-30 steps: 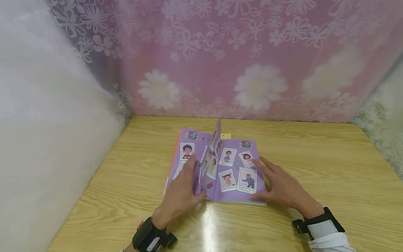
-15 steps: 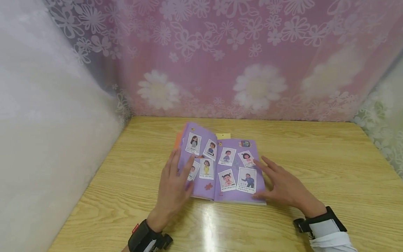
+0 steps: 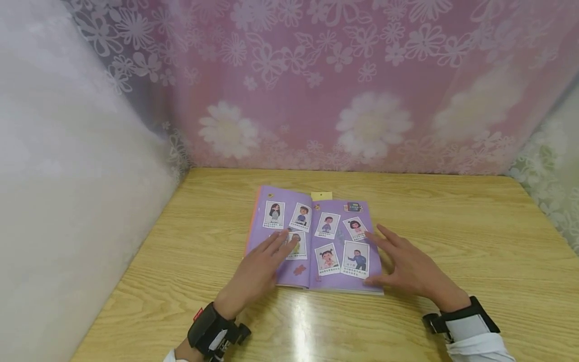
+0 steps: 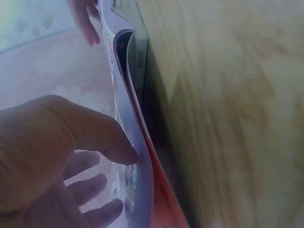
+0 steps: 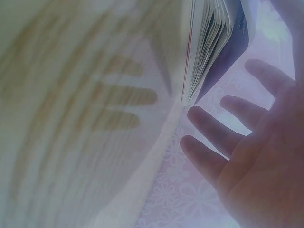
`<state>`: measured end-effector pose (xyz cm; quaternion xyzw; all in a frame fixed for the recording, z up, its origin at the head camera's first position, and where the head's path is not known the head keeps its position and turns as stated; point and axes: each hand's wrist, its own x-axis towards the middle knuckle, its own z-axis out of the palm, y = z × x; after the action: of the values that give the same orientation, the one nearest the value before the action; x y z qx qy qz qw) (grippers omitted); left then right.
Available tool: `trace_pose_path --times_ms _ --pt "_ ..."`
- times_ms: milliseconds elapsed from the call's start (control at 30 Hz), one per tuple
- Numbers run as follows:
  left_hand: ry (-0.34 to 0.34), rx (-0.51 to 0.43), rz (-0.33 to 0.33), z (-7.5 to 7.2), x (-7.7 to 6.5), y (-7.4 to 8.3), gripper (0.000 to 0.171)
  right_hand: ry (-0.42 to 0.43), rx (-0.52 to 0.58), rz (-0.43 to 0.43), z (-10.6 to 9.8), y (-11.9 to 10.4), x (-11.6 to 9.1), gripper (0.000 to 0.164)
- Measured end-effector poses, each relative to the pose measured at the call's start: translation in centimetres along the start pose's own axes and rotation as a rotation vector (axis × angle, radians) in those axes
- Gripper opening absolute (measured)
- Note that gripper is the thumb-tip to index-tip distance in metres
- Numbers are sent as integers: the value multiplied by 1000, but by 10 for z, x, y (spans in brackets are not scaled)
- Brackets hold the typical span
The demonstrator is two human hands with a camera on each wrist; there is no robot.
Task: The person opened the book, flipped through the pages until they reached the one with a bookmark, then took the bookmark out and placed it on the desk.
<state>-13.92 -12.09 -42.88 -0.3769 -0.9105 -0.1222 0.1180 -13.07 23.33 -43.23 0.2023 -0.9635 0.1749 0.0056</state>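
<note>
An open book [image 3: 289,274] with purple pages lies on the wooden table. Cartoon portraits in white frames fill both pages. My left hand [image 3: 253,271] rests on the left page, fingers extended and covering part of its lower pictures. The left wrist view shows the thumb [image 4: 109,137] against the purple page near its lower edge, with an orange sheet [image 4: 166,204] beneath. At the book's right edge is my right hand [image 3: 413,266], thumb and fingers spread, fingertips at the page's border. In the right wrist view its fingers stand apart beside the page block [image 5: 209,47].
A small yellow tab [image 3: 321,195] sticks out behind the book's top edge. The wooden table [image 3: 457,216] runs back to a pink floral curtain [image 3: 289,125]. A white sheet [image 3: 90,176] hangs along the left side. Each wrist wears a black strap [image 3: 212,332] with a camera.
The raised page has turned over to the left and now lies down. My left hand moved left with it, then back right onto the page. The right hand has barely moved.
</note>
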Motion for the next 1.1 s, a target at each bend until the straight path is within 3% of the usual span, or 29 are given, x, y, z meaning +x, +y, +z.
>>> trace_pose_path --times_ms 167,467,733,1100 --pt "-87 -48 -5 1 3 -1 85 -9 9 4 0 0 0 103" --pt "-219 -160 -92 4 0 -2 68 -14 4 9 0 4 -1 103" --pt "-247 -224 -185 4 -3 -4 70 -19 26 -5 -1 5 0 102" --pt "-267 -250 -245 4 -2 -7 72 -71 97 -37 -1 5 -1 101"
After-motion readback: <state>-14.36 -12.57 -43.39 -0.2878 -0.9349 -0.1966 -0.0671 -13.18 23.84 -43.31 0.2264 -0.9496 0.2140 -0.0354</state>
